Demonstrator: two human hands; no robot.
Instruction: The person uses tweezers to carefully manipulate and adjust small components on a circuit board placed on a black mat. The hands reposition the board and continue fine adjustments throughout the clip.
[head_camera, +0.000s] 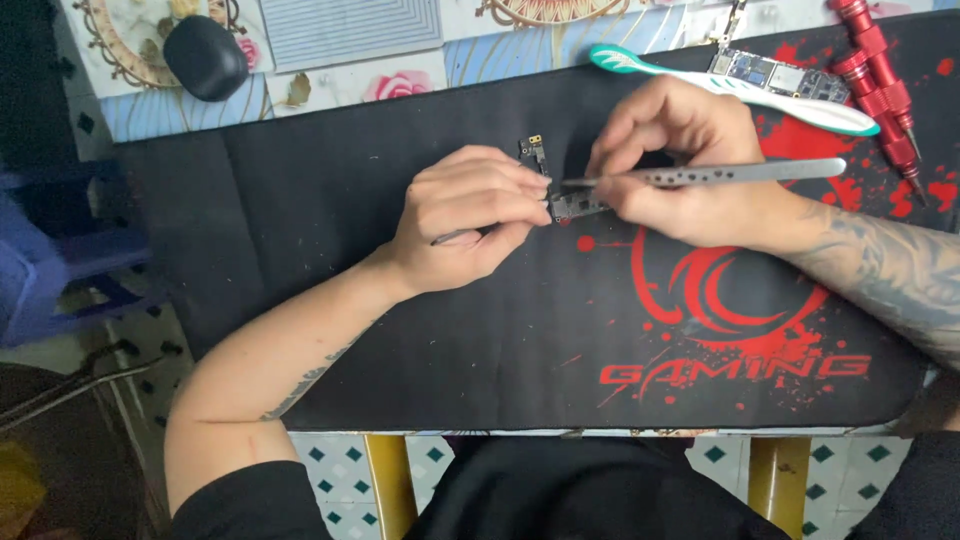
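Black mat (400, 330) with red splashes covers the surface, and near its 12 o'clock edge lies a small circuit board (575, 206), its long axis running roughly 9 to 3 o'clock. The left hand (470, 215) is curled closed, its fingertips pinning the board's 9 o'clock end, with a thin dark tool poking out below the palm. The right hand (680, 165) is closed in a pinch grip on steel tweezers (700, 175), whose long axis also runs 9 to 3 o'clock, tips pointing toward 9 o'clock and meeting the board just at the left fingertips. Both hands touch the board, which sits between them. A second small board piece (535, 152) lies just at 12 o'clock of it. Farther toward 1 o'clock rest a toothbrush (740, 88), another circuit board (775, 75) and red screwdrivers (880, 70); a black case (205, 57) sits at 10 o'clock.
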